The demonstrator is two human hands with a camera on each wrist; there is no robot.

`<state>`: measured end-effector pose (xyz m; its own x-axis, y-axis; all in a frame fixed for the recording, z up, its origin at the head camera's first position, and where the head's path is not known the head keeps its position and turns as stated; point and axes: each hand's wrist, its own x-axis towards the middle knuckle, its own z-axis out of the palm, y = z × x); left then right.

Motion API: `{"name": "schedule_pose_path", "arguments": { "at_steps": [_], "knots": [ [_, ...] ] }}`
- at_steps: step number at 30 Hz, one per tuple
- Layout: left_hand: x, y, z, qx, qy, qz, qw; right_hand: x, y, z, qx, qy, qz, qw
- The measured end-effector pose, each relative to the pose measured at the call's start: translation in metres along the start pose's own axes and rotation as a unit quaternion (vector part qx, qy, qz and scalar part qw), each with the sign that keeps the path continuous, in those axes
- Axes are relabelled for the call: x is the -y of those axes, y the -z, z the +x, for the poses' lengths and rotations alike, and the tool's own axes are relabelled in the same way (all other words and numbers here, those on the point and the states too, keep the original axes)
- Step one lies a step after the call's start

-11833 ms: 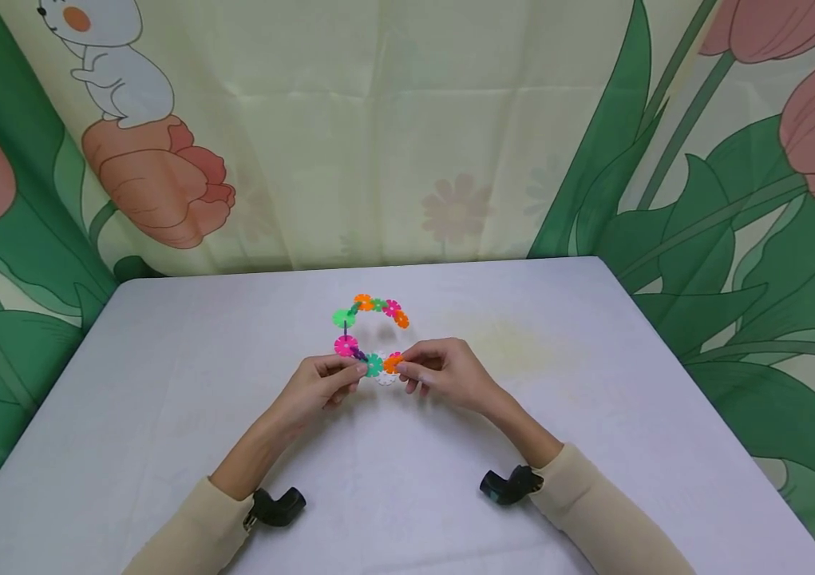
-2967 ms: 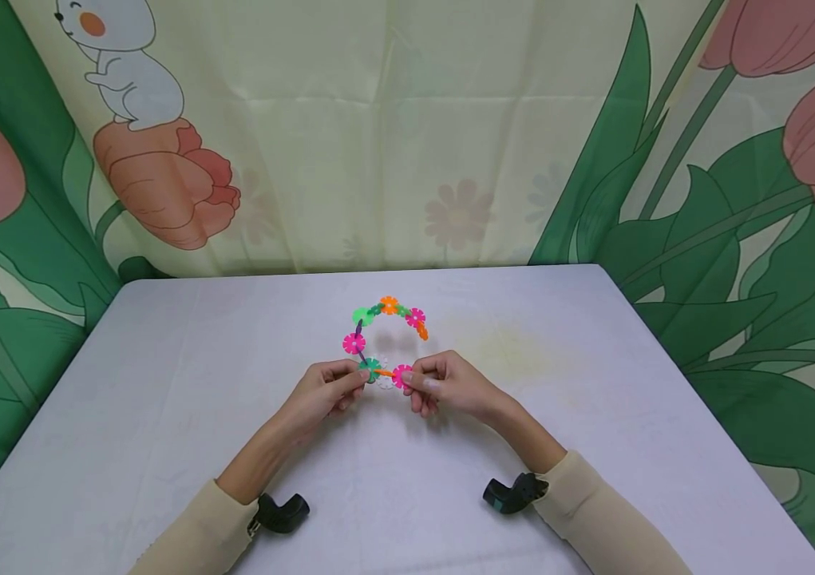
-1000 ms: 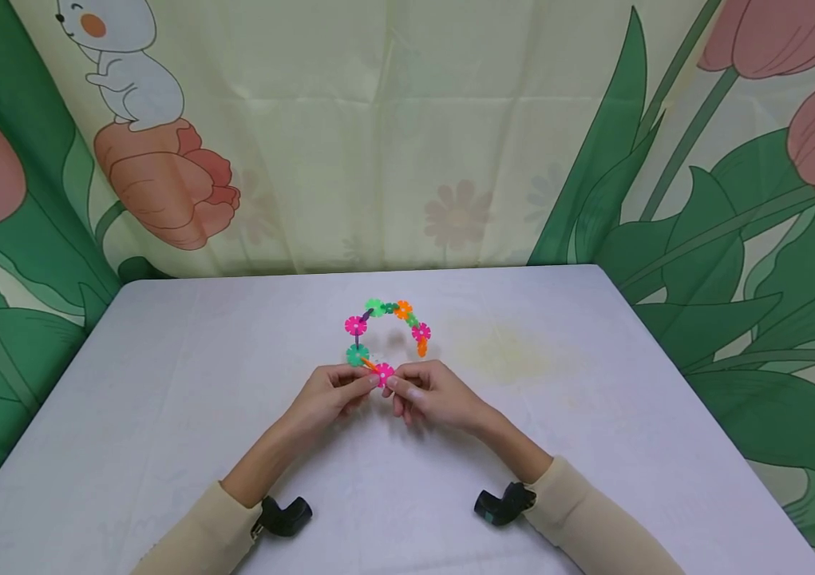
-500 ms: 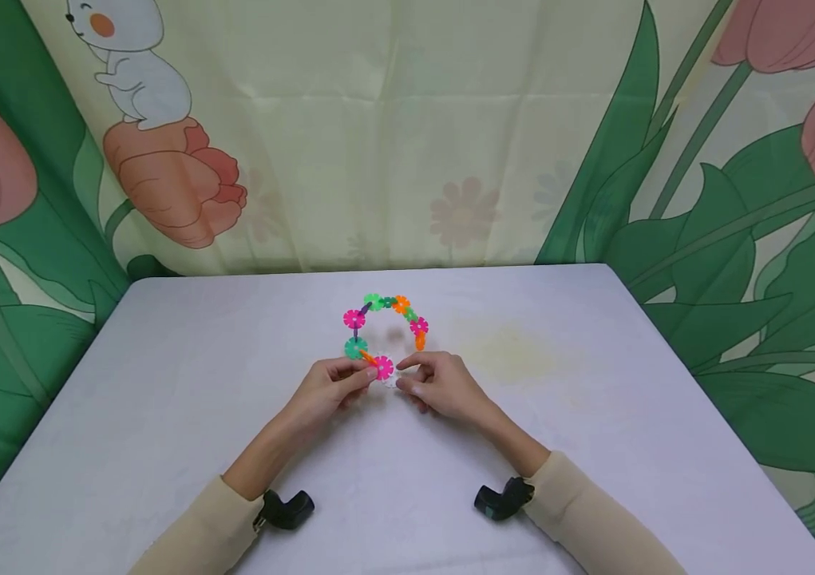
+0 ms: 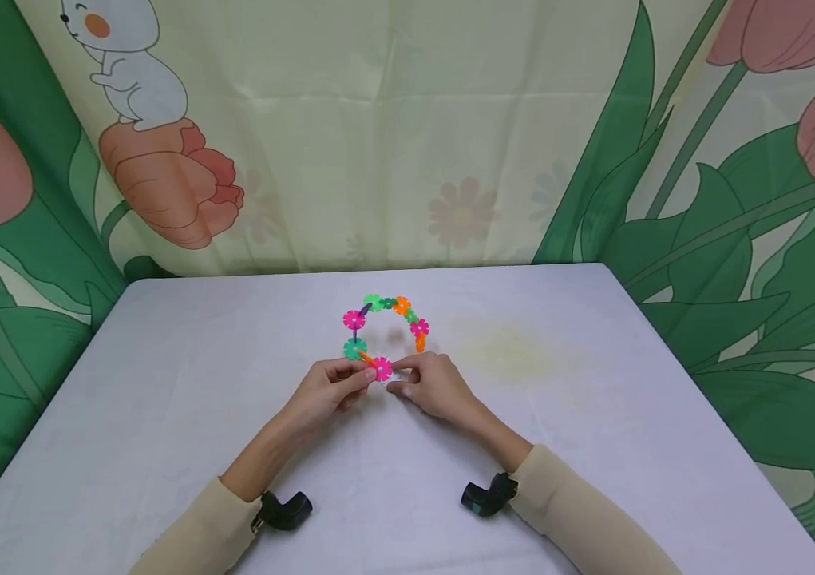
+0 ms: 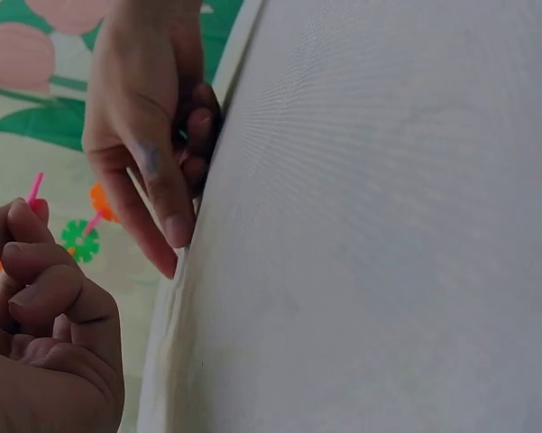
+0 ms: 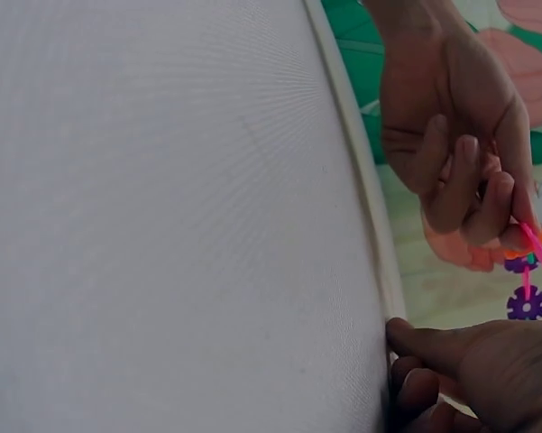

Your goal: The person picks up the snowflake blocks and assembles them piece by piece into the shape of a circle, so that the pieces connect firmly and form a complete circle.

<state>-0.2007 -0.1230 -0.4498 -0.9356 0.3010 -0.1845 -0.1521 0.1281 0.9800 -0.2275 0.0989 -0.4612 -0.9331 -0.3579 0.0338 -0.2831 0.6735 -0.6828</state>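
Observation:
A curved chain of snowflake discs (image 5: 373, 302) in green, purple, pink, teal and orange is held up over the table. With thumb and forefinger, my left hand (image 5: 331, 389) pinches the pink disc (image 5: 382, 368) at the chain's near end. An orange disc (image 5: 420, 343) forms the other end, behind my right hand (image 5: 441, 389). That hand is low at the table, its thumb and forefinger stretched out and apart beside a whitish piece (image 5: 396, 376), mostly hidden. Whether the fingers touch the piece is unclear. In the right wrist view, the pink disc (image 7: 537, 250) shows edge-on at the left fingertips.
A white cloth covers the table (image 5: 163, 415), with a faint yellowish stain (image 5: 511, 351) to the right. Behind the far edge hangs a printed curtain (image 5: 378, 160). Black wrist cameras (image 5: 286, 511) sit at both sleeves.
My right hand has let go of the pink disc, moved off right, then lowered towards the whitish piece. My left hand has shifted its pinch from the teal disc to the pink one; the chain has turned.

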Motion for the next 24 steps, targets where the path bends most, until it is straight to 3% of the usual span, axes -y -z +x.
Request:
{"name": "schedule_pose_path", "arguments": {
  "at_steps": [12,18,24],
  "knots": [
    [0.0,0.001,0.0,0.005,0.009,-0.009,0.9999,0.002,0.003,-0.003,0.01,-0.047,0.054,0.9974],
    [0.001,0.002,0.0,0.006,0.005,-0.009,0.9999,-0.001,0.01,-0.011,0.022,-0.035,0.066,0.9969],
    [0.0,0.003,0.0,0.005,0.007,-0.006,0.9999,-0.005,0.017,-0.02,0.043,-0.067,0.152,0.9852]
  ]
}}
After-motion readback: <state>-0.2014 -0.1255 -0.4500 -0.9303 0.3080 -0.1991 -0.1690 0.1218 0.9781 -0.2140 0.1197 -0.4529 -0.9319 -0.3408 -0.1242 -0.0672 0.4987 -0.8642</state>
